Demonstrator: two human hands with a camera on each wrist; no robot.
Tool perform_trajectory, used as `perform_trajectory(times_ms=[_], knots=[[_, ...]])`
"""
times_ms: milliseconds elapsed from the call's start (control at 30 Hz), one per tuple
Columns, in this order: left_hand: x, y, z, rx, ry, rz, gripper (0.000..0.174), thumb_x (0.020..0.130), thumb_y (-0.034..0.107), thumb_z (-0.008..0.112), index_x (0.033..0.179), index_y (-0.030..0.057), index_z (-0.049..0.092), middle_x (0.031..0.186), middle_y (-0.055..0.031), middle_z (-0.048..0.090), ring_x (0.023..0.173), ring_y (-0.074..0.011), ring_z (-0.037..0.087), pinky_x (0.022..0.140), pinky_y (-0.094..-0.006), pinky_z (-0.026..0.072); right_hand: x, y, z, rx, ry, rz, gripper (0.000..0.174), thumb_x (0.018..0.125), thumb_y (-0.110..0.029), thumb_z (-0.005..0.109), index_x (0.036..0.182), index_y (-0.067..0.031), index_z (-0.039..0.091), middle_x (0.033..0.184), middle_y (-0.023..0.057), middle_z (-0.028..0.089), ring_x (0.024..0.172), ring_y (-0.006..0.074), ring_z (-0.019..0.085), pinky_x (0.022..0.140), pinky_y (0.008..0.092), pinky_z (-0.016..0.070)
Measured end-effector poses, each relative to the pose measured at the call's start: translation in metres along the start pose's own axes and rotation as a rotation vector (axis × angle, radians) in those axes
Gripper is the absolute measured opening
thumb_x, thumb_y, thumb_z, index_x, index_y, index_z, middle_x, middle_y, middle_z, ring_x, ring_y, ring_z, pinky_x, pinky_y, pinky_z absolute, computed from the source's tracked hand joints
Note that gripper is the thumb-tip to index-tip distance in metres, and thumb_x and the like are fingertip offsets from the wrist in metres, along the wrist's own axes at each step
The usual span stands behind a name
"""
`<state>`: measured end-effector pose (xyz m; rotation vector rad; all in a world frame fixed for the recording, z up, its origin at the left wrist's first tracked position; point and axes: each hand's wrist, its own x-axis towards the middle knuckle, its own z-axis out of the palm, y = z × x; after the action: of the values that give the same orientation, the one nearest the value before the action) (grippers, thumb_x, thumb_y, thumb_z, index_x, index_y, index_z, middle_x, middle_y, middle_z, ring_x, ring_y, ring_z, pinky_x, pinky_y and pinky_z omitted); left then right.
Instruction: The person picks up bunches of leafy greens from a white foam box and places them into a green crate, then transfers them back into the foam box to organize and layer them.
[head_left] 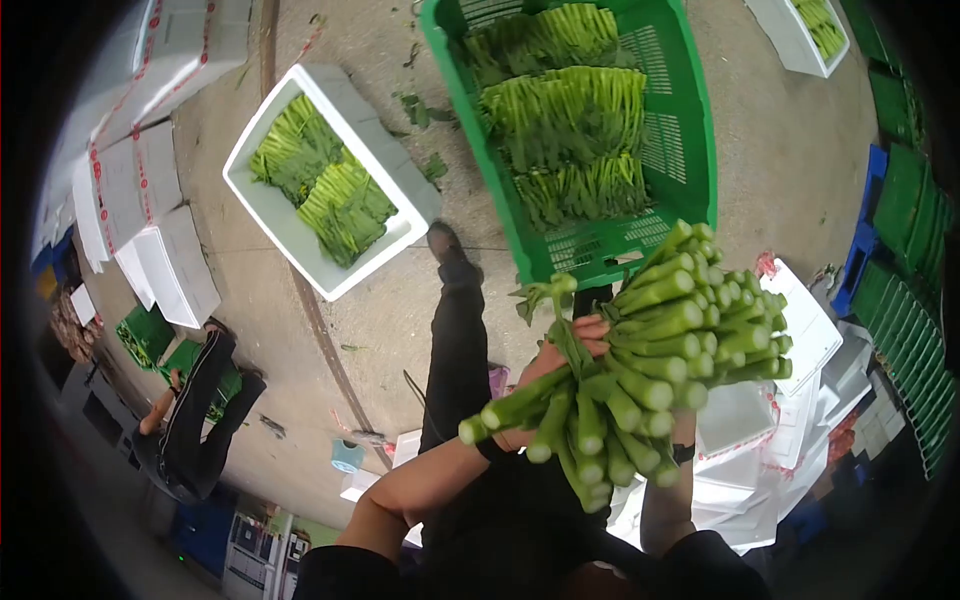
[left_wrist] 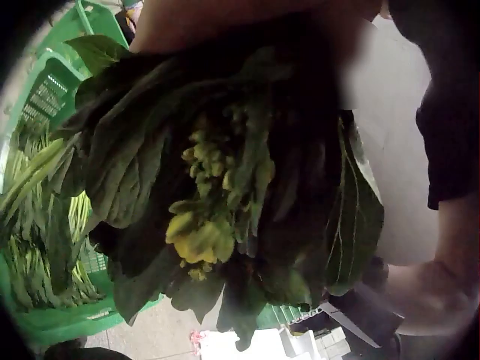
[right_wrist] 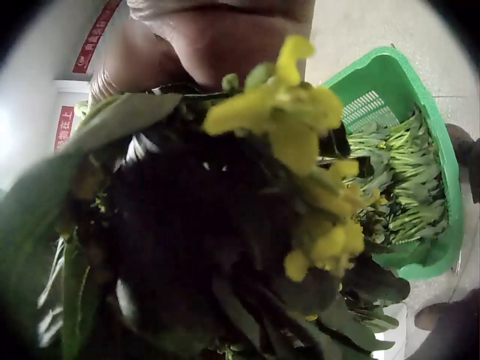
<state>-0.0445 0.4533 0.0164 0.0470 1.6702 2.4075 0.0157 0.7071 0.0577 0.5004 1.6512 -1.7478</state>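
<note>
A thick bundle of choy sum (head_left: 660, 350) is held up in front of the body, its pale cut ends toward the head camera. My left hand (head_left: 565, 352) grips it from the left, and some stems fan down across that wrist. Dark leaves (left_wrist: 210, 187) and small yellow buds fill the left wrist view. My right hand (right_wrist: 225, 45) holds the bundle from the other side; in the head view the stems hide it. Yellow flowers (right_wrist: 300, 127) hang close below this hand. Just beyond the bundle stands a green crate (head_left: 500, 215) with rows of choy sum inside.
Left of the crate is a white foam box (head_left: 330, 285) holding more greens. White boxes (head_left: 135, 190) are stacked at far left, near a crouching person (head_left: 205, 420). Foam lids (head_left: 810, 330) lie at right, beside green crates (head_left: 905, 210). Loose leaves (head_left: 420, 110) litter the floor.
</note>
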Motion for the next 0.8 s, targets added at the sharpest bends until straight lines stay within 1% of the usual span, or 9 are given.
perform_trajectory(times_ms=[133, 200, 233, 267, 367, 533, 600, 700, 800], knots=[[0.038, -0.062, 0.050, -0.125, 0.079, 0.036, 0.063, 0.075, 0.022, 0.076, 0.128, 0.0029, 0.048, 0.138, -0.0172, 0.042, 0.134, -0.0348, 0.034, 0.113, -0.0473, 0.0225, 0.076, 0.008, -0.089, 0.117, 0.016, -0.015, 0.075, 0.067, -0.024, 0.083, 0.130, -0.0047, 0.048, 0.128, 0.0078, 0.054, 0.115, 0.0234, 0.052, 0.099, 0.0410, 0.0435], [0.053, -0.062, 0.079, -0.398, 0.268, -0.194, 0.066, 0.075, 0.022, 0.077, 0.130, 0.0036, 0.046, 0.140, -0.0174, 0.040, 0.135, -0.0337, 0.033, 0.113, -0.0459, 0.0236, 0.101, 0.030, -0.129, 0.182, 0.040, 0.048, 0.075, 0.066, -0.024, 0.083, 0.130, -0.0045, 0.048, 0.127, 0.0077, 0.054, 0.115, 0.0234, 0.052, 0.098, 0.0410, 0.0436], [0.061, -0.100, 0.078, -0.088, 0.138, -0.031, 0.069, 0.075, 0.020, 0.078, 0.132, 0.0039, 0.042, 0.141, -0.0166, 0.038, 0.136, -0.0323, 0.032, 0.114, -0.0434, 0.0242, 0.115, 0.008, -0.129, 0.320, 0.121, 0.163, 0.075, 0.063, -0.018, 0.084, 0.127, 0.0000, 0.050, 0.120, 0.0105, 0.058, 0.107, 0.0238, 0.057, 0.093, 0.0390, 0.0467], [0.055, -0.120, 0.091, -0.085, 0.146, -0.037, 0.069, 0.075, 0.020, 0.078, 0.132, 0.0039, 0.042, 0.141, -0.0166, 0.038, 0.136, -0.0323, 0.032, 0.114, -0.0434, 0.0242, 0.131, 0.006, -0.145, 0.320, 0.115, 0.172, 0.075, 0.063, -0.018, 0.084, 0.127, 0.0000, 0.050, 0.120, 0.0105, 0.058, 0.107, 0.0238, 0.057, 0.093, 0.0390, 0.0467], [0.067, -0.125, 0.116, -0.408, 0.406, -0.305, 0.072, 0.074, 0.021, 0.079, 0.134, 0.0067, 0.041, 0.139, -0.0130, 0.041, 0.134, -0.0285, 0.035, 0.112, -0.0404, 0.0271, 0.169, -0.001, -0.174, 0.224, -0.026, 0.185, 0.079, 0.062, -0.017, 0.085, 0.130, -0.0007, 0.048, 0.122, 0.0095, 0.057, 0.111, 0.0233, 0.055, 0.094, 0.0384, 0.0456], [0.008, -0.211, 0.091, -0.454, 0.195, -0.889, 0.075, 0.073, 0.023, 0.081, 0.135, 0.0099, 0.041, 0.137, -0.0085, 0.045, 0.129, -0.0243, 0.041, 0.110, -0.0395, 0.0319, 0.234, 0.018, -0.175, 0.198, -0.018, 0.352, 0.081, 0.062, -0.014, 0.085, 0.132, -0.0007, 0.047, 0.123, 0.0090, 0.057, 0.111, 0.0219, 0.055, 0.097, 0.0366, 0.0435], [0.008, -0.220, 0.075, 0.565, -0.171, -0.477, 0.074, 0.075, 0.029, 0.080, 0.135, 0.0113, 0.043, 0.134, -0.0050, 0.049, 0.123, -0.0210, 0.048, 0.102, -0.0390, 0.0415, 0.254, 0.042, -0.173, 0.235, -0.102, 0.399, 0.079, 0.063, -0.009, 0.084, 0.132, -0.0007, 0.047, 0.123, 0.0085, 0.057, 0.111, 0.0209, 0.056, 0.097, 0.0343, 0.0433], [0.010, -0.215, 0.067, 0.392, -0.138, -0.620, 0.065, 0.076, 0.028, 0.079, 0.131, 0.0100, 0.048, 0.129, -0.0047, 0.054, 0.117, -0.0214, 0.053, 0.099, -0.0370, 0.0435, 0.265, 0.073, -0.170, 0.225, -0.160, 0.476, 0.077, 0.064, -0.007, 0.083, 0.132, -0.0009, 0.047, 0.121, 0.0079, 0.059, 0.110, 0.0196, 0.056, 0.096, 0.0321, 0.0434], [0.023, -0.202, 0.071, 0.248, 0.123, -0.803, 0.045, 0.084, 0.021, 0.072, 0.122, 0.0053, 0.055, 0.108, -0.0047, 0.062, 0.099, -0.0180, 0.059, 0.086, -0.0325, 0.0499, 0.264, 0.084, -0.159, 0.205, -0.181, 0.554, 0.076, 0.064, -0.006, 0.082, 0.131, -0.0012, 0.048, 0.121, 0.0076, 0.059, 0.110, 0.0192, 0.057, 0.097, 0.0321, 0.0436]])
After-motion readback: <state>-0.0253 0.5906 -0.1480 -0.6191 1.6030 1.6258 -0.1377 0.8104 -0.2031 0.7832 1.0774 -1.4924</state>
